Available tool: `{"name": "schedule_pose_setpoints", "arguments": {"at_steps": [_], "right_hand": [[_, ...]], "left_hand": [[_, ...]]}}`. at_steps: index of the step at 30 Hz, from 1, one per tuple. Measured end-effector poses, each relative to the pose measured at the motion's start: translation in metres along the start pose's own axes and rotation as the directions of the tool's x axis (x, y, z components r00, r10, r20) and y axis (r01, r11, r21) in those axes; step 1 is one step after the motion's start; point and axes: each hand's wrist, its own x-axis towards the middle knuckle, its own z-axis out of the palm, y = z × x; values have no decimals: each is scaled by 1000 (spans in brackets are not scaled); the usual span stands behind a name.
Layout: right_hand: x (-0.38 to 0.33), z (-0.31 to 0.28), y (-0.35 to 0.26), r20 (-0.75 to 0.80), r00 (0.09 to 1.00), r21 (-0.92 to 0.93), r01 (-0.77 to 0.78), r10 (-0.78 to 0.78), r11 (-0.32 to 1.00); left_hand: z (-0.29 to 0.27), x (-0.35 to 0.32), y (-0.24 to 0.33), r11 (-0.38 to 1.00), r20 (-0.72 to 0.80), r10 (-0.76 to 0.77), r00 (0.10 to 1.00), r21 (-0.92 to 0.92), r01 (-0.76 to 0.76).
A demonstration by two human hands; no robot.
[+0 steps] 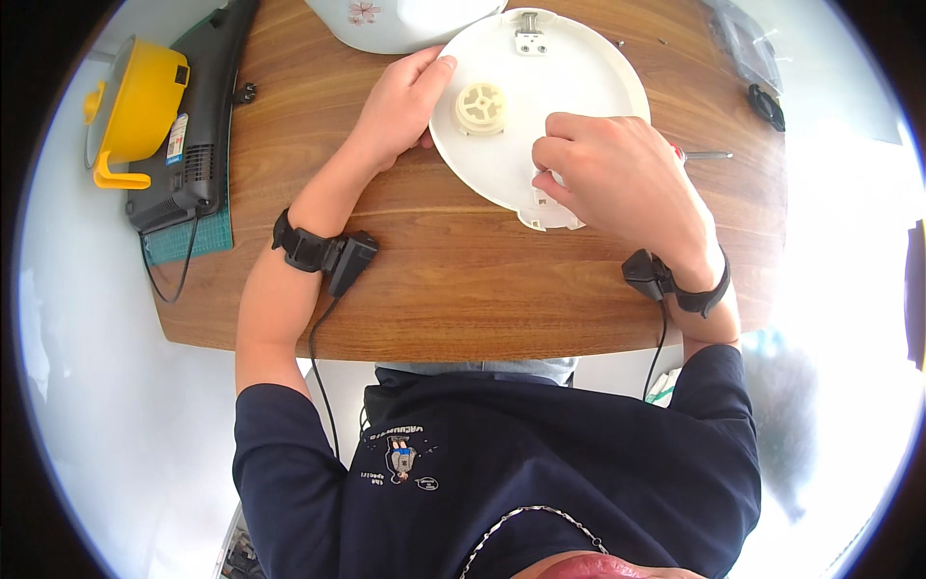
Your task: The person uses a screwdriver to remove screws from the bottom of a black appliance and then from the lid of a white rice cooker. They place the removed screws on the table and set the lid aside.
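Note:
A round white plastic lid (540, 92) lies with its inner side up on the table before me. My left hand (403, 101) grips the lid's left rim, thumb on top and fingers beneath. Over the lid's near right part, my right hand (612, 169) is closed, its fingers curled close to a small fitting at the near edge; whatever they pinch is hidden. A cream round vent piece (480, 108) stands on the lid's left half. At its far edge sits a metal hinge bracket (530, 37). Beside my right hand a screwdriver (712, 155) shows its shaft and a bit of red handle.
The white rounded body of an appliance (405, 24) stands beyond the lid. On the left, a yellow pot (143, 101) rests on a black device (198, 145) above a green mat (214, 232). A clear plastic box (745, 43) and a black object (767, 106) lie far right.

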Motion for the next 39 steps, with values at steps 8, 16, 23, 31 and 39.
{"name": "schedule_pose_setpoints", "arguments": {"at_steps": [8,16,23,31,39], "right_hand": [[1,7,2,-39,999,14,37,-37,999],[3,3,-2,-71,988,28,141,-139,990],[1,5,-1,-67,990,36,130,-127,991],[0,-17,35,-417,884,175,-151,212,973],[-1,12,159,-384,688,89,-637,616,766]], "left_hand": [[0,0,2,1000,16,5,1000,21,-5],[-2,3,-4,1000,17,19,1000,3,-19],[1,-3,9,999,4,-37,999,39,36],[-7,0,-4,1000,40,1,999,27,-2],[2,-2,12,994,9,-99,995,56,98]]}}
